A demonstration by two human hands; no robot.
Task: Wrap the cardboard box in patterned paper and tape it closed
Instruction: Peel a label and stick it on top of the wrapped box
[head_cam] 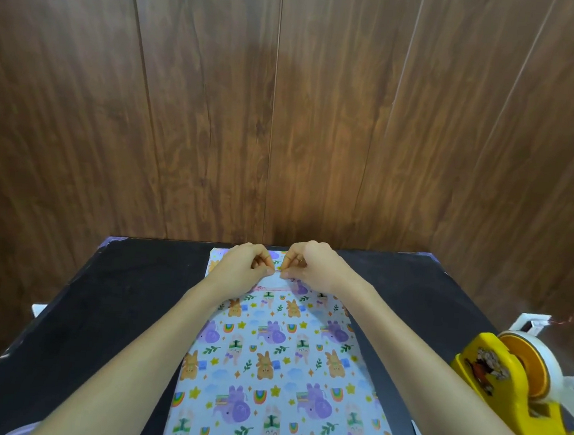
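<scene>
The left hand and right hand, fingertips nearly meeting, each pinched a white strip at the 12 o'clock end of the patterned paper, whose long axis ran 6 to 12 (box not discernible), tape dispenser at 4 o'clock.

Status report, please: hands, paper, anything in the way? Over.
Left hand and right hand pinch a white strip at far end of paper. It lies along the table; box not seen. Dispenser off right, clear.
</scene>
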